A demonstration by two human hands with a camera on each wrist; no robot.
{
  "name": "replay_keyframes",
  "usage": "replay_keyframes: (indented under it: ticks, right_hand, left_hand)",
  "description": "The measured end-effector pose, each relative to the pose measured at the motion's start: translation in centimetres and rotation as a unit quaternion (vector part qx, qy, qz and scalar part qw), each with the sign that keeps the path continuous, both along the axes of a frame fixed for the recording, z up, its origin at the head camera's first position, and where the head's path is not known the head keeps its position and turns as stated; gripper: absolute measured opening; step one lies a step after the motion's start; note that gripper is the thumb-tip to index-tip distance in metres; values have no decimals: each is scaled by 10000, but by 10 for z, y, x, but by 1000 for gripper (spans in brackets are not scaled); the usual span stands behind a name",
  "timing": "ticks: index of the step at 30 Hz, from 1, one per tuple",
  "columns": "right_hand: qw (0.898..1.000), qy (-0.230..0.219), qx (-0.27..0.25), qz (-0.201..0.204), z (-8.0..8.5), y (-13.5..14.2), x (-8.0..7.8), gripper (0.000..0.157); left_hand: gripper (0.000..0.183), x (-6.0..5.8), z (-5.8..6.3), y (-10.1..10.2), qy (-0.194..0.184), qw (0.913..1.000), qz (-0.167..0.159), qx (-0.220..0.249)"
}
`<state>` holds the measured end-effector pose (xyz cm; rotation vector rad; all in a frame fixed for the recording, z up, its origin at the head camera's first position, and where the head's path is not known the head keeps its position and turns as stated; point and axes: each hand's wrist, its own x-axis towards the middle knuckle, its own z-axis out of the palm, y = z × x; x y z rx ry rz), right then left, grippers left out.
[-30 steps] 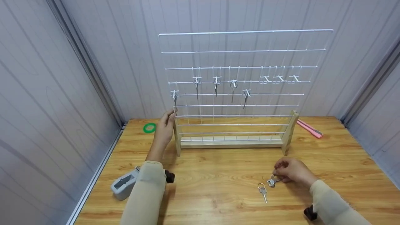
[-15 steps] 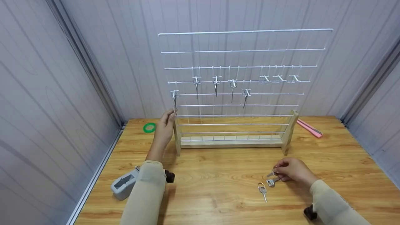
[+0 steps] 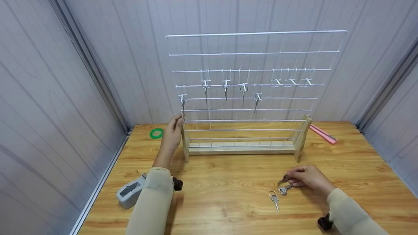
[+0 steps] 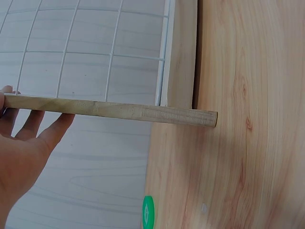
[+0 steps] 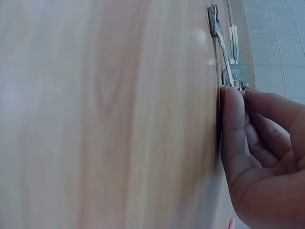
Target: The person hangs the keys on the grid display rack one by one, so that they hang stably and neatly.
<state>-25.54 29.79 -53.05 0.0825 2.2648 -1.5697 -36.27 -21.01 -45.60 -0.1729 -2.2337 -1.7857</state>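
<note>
My left hand (image 3: 171,135) grips the left wooden post (image 4: 119,110) of a white wire rack (image 3: 245,120); its fingers lie against the post's outer side. Between thumb and fingertips, my right hand (image 3: 308,178) pinches a key (image 5: 233,43), low above the table. Just beneath it lies a second key (image 3: 284,190), close to the fingers. A third key (image 3: 275,201) with a ring lies a little left and nearer. Keys hang from several white hooks on the rack, one of them a hanging key (image 3: 206,94) in the upper row. Hooks at the right (image 3: 293,82) bear no keys.
A grey tape dispenser (image 3: 129,195) stands beside the left forearm. Behind the left hand lies a green tape roll (image 3: 156,133). A pink long-handled item (image 3: 324,134) lies behind the rack's right post. Panelled walls (image 3: 98,49) enclose the wooden table (image 3: 222,192).
The key in my right fingers has come up off the key beneath it and turned into clearer view. My right hand has shifted slightly; the left hand stays on the post.
</note>
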Motion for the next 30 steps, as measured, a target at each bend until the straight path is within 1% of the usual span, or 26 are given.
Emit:
replay_keyframes:
  ticks: [6, 8, 11, 15, 17, 20, 23, 27, 30]
  right_hand:
    - [9994, 257, -228, -29, -1, 0, -2, 42]
    - [9987, 328, -385, -105, 0, 0, -3, 43]
    - [9963, 389, -727, -235, 3, -2, -4, 44]
    - [9918, 575, -1080, -361, 11, -9, -6, 40]
    - [9894, 665, -1207, -447, 16, -12, -5, 37]
    - [9848, 726, -1468, -582, 23, -18, -5, 35]
    - [9797, 750, -1738, -656, 31, -23, -4, 28]
    - [9768, 874, -1829, -689, 42, -30, -4, 21]
    - [9744, 1012, -1884, -698, 50, -36, -4, 20]
  left_hand:
    - [36, -1, 0, 2, 7, 10000, -15, 36]
    - [37, -1, 0, 2, 18, 10000, -34, 32]
    - [36, 0, 1, 2, 53, 9999, 12, -95]
    - [36, 0, 1, 0, 91, 9997, 98, -220]
    - [37, 0, 1, 0, 95, 9997, 84, -206]
    - [37, 0, 1, 0, 78, 9997, 76, -199]
    - [37, 0, 1, 1, 66, 9997, 77, -208]
    - [37, 1, 1, 1, 102, 9997, 46, -206]
    - [38, 0, 0, 0, 79, 9998, 10, -170]
